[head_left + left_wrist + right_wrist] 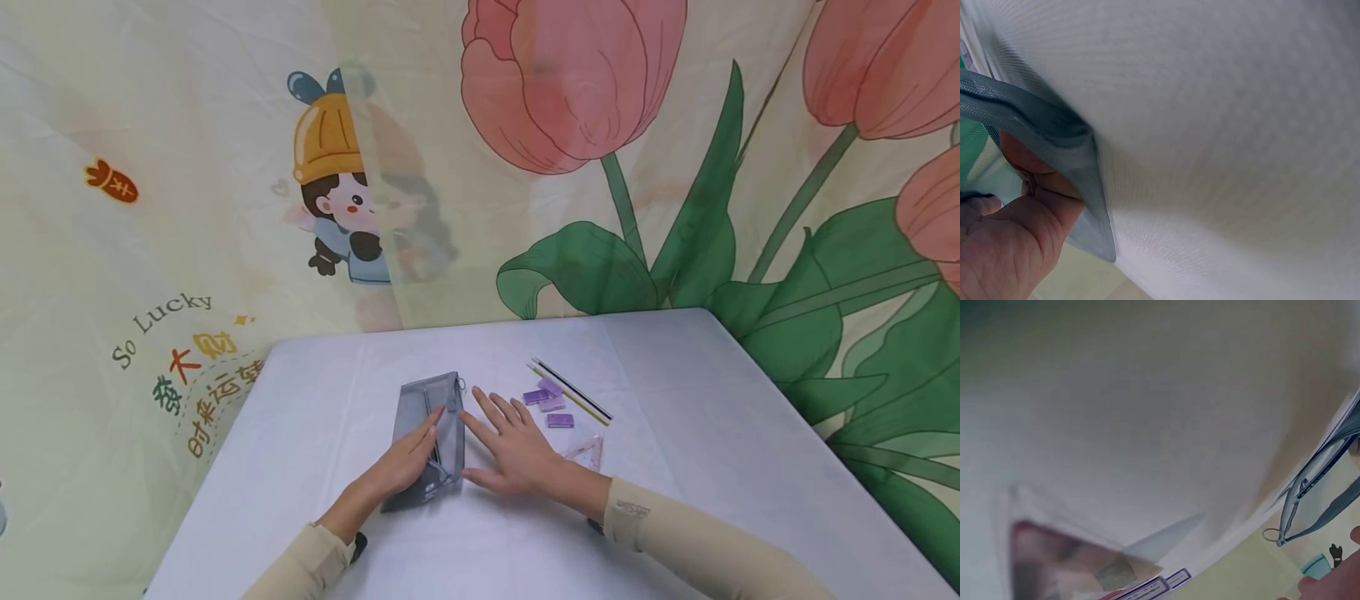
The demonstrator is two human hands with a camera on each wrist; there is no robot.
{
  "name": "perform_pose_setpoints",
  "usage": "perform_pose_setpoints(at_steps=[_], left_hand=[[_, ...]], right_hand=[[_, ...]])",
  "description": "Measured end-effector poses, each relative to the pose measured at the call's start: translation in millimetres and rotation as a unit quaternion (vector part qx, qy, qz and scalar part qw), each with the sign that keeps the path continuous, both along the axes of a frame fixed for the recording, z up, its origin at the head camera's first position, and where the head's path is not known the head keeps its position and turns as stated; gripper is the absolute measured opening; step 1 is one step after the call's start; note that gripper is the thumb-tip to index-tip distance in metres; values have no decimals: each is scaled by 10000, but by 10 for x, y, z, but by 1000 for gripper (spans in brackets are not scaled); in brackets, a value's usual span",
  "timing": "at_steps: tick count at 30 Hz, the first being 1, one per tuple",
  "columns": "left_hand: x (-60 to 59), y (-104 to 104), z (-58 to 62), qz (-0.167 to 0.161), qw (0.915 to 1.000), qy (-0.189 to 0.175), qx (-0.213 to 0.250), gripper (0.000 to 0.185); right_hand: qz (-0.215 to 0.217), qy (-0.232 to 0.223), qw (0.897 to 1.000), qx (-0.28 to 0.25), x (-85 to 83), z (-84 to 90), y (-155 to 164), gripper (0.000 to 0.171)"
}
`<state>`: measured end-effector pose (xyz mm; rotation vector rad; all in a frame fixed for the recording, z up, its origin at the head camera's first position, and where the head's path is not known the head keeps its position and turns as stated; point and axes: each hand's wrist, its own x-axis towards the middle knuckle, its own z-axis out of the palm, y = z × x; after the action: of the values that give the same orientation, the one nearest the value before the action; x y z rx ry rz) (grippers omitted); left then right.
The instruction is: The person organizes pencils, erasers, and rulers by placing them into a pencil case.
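A grey mesh zip pouch lies on the table, a small ring at its far right corner. My left hand rests over its middle, fingers straight and pointing forward. In the left wrist view, fingers of that hand pass behind the edge of the grey mesh pouch. At the pouch's right edge is my right hand, fingers spread and holding nothing; only part of that hand shows in the right wrist view, below the pouch's zip edge.
Several small purple erasers lie right of the pouch. Thin pencils, dark and yellow, lie beside them. A clear triangle ruler is partly hidden behind my right wrist. The white table meets a printed cloth backdrop.
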<state>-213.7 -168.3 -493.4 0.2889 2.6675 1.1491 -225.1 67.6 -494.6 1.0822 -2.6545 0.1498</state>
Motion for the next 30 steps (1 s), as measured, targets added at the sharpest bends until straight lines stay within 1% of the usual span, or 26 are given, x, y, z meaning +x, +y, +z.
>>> perform_pose_setpoints(at_steps=[4,6,11,14,18,24,26,30], left_hand=[[-2,7,-1,13,10000,-32,-32,51],[-2,13,-1,27,10000,-21,-65,51],[-7,23,-7,54,9999,18,-132,51],[-12,21,-9,23,9999,49,-155,51],[-15,13,-10,-36,9999,32,-161,52],[-18,9,17,-16,9999,-13,-134,52],[-18,12,20,5,9999,-31,-168,51],[-18,10,-17,-28,9999,-10,-159,51]], right_hand=[[-24,115,9999,70,-23,-9,69,86],[-29,76,9999,113,-28,-1,112,86],[-184,-363,9991,68,-51,0,240,85],[-346,-536,9980,10,-76,-3,345,84],[-504,-493,9975,-102,-120,8,533,83],[-661,-367,9969,-197,-230,27,797,81],[-784,-476,9955,-218,-265,27,865,82],[-1000,-789,9912,-367,-310,6,991,84]])
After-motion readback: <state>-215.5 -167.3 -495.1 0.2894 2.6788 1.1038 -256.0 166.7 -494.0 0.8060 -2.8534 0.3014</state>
